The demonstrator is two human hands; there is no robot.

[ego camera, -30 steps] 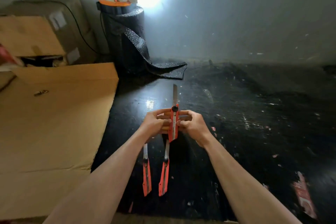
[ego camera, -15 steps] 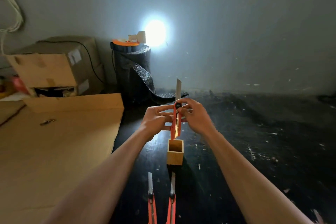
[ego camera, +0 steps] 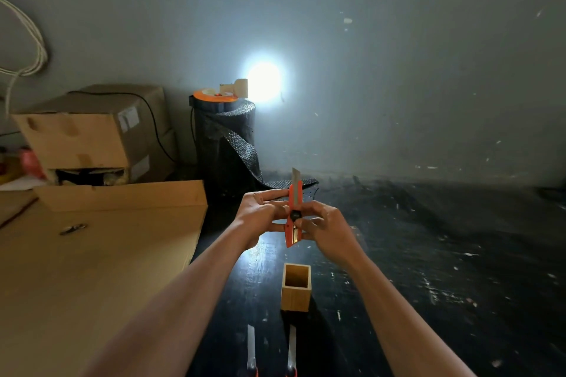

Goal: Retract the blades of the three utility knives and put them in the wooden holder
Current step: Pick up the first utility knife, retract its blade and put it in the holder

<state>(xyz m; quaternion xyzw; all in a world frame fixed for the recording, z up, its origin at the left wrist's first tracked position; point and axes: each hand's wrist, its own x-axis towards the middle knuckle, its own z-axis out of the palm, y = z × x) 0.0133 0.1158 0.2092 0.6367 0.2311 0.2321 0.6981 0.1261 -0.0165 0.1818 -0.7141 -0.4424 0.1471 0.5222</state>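
Both hands hold one orange utility knife [ego camera: 293,206] upright above the dark floor. My left hand [ego camera: 260,213] grips its body from the left. My right hand [ego camera: 321,226] grips from the right, thumb on the black slider at mid-body. A short stub of blade sticks out of the top. The empty wooden holder [ego camera: 296,288], a small square box, stands on the floor just below the knife. Two more knives lie near the bottom edge, their extended blades [ego camera: 251,346] [ego camera: 291,346] pointing toward the holder; their orange bodies are mostly cut off.
Flat cardboard [ego camera: 92,254] covers the floor to the left, with boxes [ego camera: 92,135] stacked behind it. A black mesh roll [ego camera: 226,144] with an orange reel on top stands by the wall. A bright light glares on the wall. The dark floor is littered with white specks.
The slider has moved down the knife body and the blade now sticks out much less. The hands stayed above the holder, and the camera tilted up.
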